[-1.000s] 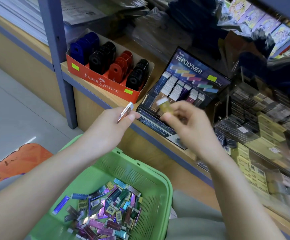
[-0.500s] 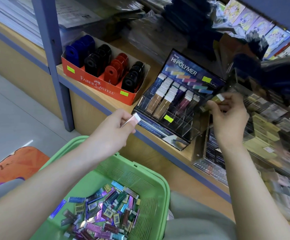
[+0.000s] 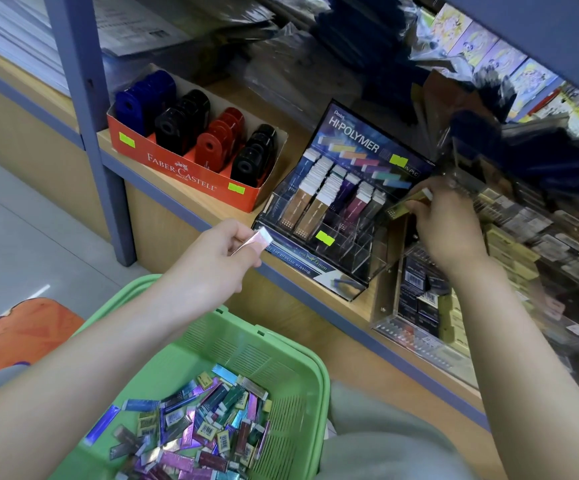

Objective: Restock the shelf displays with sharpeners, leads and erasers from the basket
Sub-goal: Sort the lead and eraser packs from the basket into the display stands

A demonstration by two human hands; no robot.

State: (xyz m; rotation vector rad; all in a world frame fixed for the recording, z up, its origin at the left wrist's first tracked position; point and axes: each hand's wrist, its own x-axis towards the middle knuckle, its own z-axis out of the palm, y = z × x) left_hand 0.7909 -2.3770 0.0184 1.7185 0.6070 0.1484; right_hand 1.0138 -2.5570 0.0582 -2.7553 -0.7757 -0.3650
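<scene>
My left hand point(image 3: 219, 251) pinches a flat pink lead case point(image 3: 259, 238) just in front of the shelf edge, left of the dark Hi-Polymer display point(image 3: 336, 202). At that display's right end, beside its rightmost slots, my right hand point(image 3: 444, 223) grips a gold lead case point(image 3: 406, 205). The display's slots hold brown, purple and magenta cases. A green basket point(image 3: 291, 362) below my arms holds several loose coloured lead cases point(image 3: 198, 424).
A red Faber-Castell box point(image 3: 184, 171) of blue, black and red sharpeners stands left of the display. Clear acrylic racks point(image 3: 509, 237) of small packs fill the shelf to the right. A blue shelf post point(image 3: 87, 109) rises at left. An orange stool point(image 3: 18, 330) stands on the floor.
My right hand has carried the gold case from in front of the display to its right end. My left hand has stayed near the shelf edge with the pink case.
</scene>
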